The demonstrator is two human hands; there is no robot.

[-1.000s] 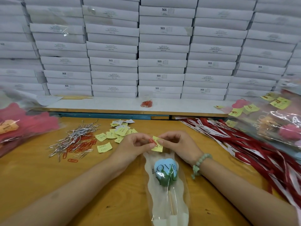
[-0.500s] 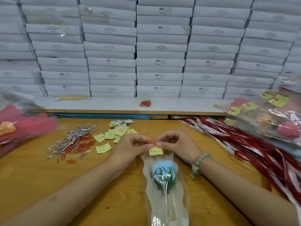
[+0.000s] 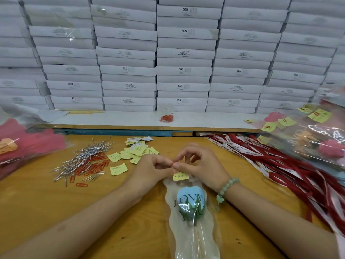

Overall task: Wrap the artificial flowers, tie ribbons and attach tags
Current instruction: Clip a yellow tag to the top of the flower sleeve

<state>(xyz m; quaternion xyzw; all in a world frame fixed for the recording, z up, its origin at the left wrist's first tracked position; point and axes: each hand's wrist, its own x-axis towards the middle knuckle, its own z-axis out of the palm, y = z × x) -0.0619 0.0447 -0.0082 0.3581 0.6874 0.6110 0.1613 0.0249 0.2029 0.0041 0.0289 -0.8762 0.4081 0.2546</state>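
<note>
Item in work: the wrapped flower (image 3: 192, 212), a blue bloom on a pale stick inside a clear printed sleeve, is lying lengthwise on the table (image 3: 37, 206) at lower centre of the frame, with its top edge pointing up toward the hands. A yellow tag (image 3: 180, 176) is sitting at that top edge. The left hand (image 3: 151, 171) and the right hand (image 3: 198, 165) are meeting fingertip to fingertip just above it, both pinching a small red paper clip (image 3: 173, 163). How far the clip is seated over tag and film cannot be told, as the fingers are covering it. Stock lying around:

- Loose tags (image 3: 136, 149) are lying at centre.
- Silver twist ties (image 3: 84, 156) and spare clips (image 3: 93, 168) are lying at centre left.
- Red ribbons (image 3: 280, 165) are fanning out at right.
- Finished bouquets (image 3: 317, 143) are resting at far right.
- White boxes (image 3: 186, 53) are filling the upper frame.

Hazards, as judged:

- The film is looking slick, so the clip is likely to be biting paper only and leaving the tag detached from the sleeve.
- Neither hand is pinning the sleeve down, so a sideways push is risking a skewed or creased tag.
- A clip forced at an angle is risking a nick in the thin film edge.
</note>
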